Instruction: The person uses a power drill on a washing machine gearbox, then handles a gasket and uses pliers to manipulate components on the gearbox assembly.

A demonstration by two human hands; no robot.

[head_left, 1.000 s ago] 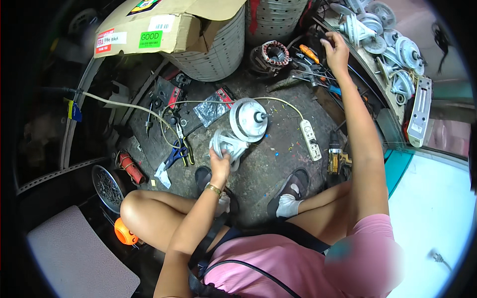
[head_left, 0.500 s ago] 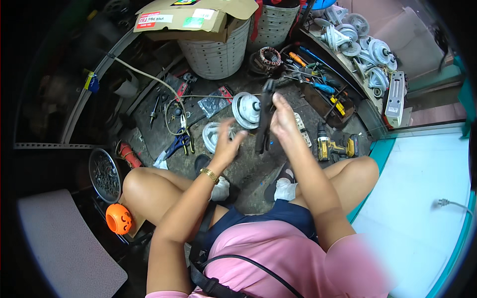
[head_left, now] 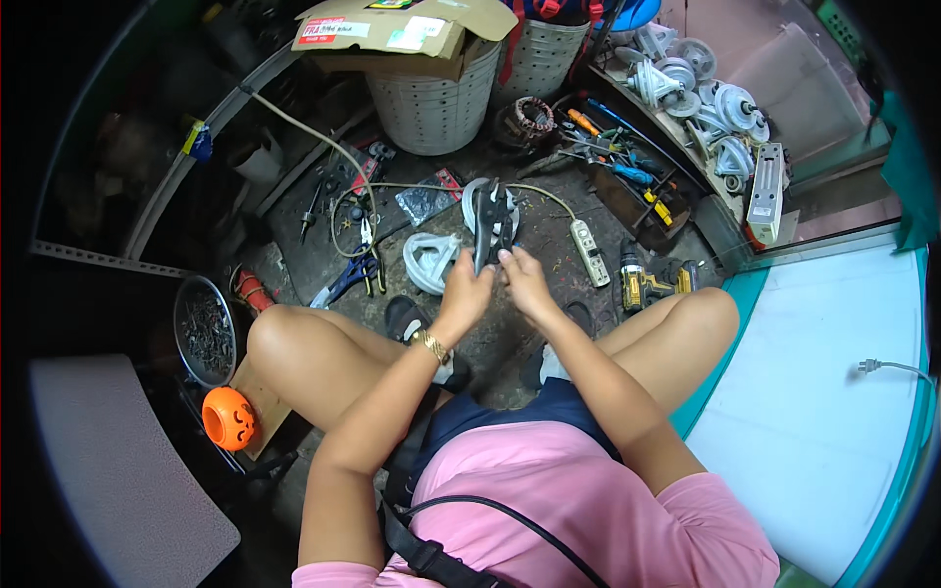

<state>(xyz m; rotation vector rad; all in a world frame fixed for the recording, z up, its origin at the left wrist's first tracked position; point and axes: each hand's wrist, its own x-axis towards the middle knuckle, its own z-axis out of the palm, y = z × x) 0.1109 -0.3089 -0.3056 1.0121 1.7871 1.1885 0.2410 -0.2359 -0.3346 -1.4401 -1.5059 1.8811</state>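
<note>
My left hand [head_left: 466, 299] grips one handle of a dark metal plier-like tool [head_left: 487, 220], and my right hand [head_left: 524, 284] grips the other. The tool stands jaws-up between my hands, in front of my body. Behind it, partly hidden, a white metal wheel part [head_left: 471, 201] lies on the floor. Just left of the tool rests a second white metal part [head_left: 426, 263] with open spokes. A pair of blue-handled pliers [head_left: 353, 279] lies further left, beside a loose loop of pale cable [head_left: 345, 250].
Metal wheel parts [head_left: 676, 83] line the right ledge above scattered hand tools [head_left: 637, 174]. A power strip [head_left: 590, 253] and yellow drill [head_left: 659, 286] lie right. A bowl of fasteners [head_left: 206, 328] and orange pumpkin bucket [head_left: 229, 421] sit left. A cardboard box [head_left: 392, 54] tops a perforated drum.
My left hand has let go of the spoked white part. My right hand has brought the dark tool from the upper right to the middle, where both hands now grip it.
</note>
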